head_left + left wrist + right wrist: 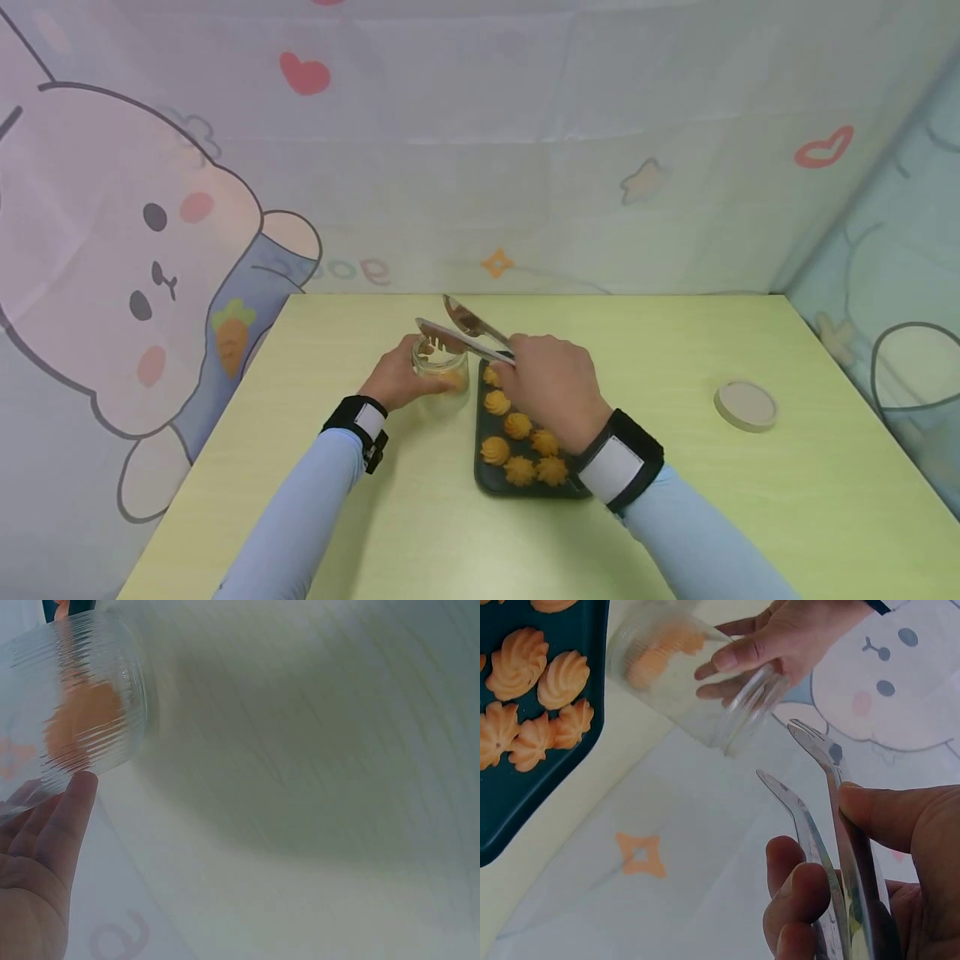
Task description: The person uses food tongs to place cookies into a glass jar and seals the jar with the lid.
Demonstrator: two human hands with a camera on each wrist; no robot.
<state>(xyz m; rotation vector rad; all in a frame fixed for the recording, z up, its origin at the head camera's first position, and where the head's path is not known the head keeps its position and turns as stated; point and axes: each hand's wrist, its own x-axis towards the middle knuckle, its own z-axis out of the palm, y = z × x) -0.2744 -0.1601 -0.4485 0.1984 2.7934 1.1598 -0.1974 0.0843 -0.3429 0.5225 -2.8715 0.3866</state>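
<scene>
My left hand (401,375) grips a ribbed clear glass jar (697,697), fingers on one side and thumb on the other. Inside, near its base, lie orange-brown swirl cookies (664,656); the left wrist view shows the jar close to the table. My right hand (551,383) holds metal tongs (836,802), whose tips stand apart over the jar's mouth with nothing between them. Beneath that hand is a dark baking tray (491,485) bearing several piped swirl cookies (517,426), some hidden by the hand and wrist.
A round, pale lid (747,406) lies on the right part of the light yellow-green table (660,350). Behind the table hangs a printed cloth (465,167) with a cartoon animal; another cloth borders the right side.
</scene>
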